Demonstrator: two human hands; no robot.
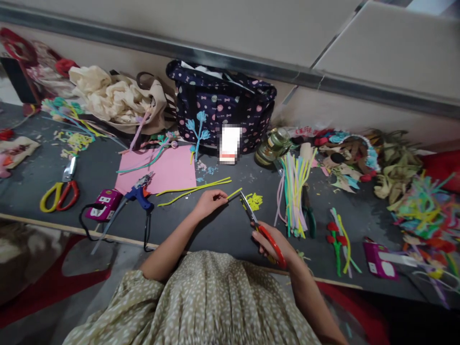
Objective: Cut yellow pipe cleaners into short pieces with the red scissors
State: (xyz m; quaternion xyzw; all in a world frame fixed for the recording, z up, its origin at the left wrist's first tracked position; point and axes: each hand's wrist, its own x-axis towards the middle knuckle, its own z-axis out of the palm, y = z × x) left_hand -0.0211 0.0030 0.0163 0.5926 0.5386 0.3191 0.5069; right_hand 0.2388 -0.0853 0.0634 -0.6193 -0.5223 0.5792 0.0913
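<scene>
Both forearms (171, 245) reach forward (fingers (217, 194) curled).

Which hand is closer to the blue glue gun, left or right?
Left. The left hand, pinching a yellow stem, is to the right of the blue glue gun, not touching it. The right hand, holding scissors, is farther right.

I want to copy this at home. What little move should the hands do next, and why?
Perhaps snip a short bit off the yellow stem: the left hand holds it with its end by the blades of the scissors in the right hand, beside short yellow pieces.
</scene>
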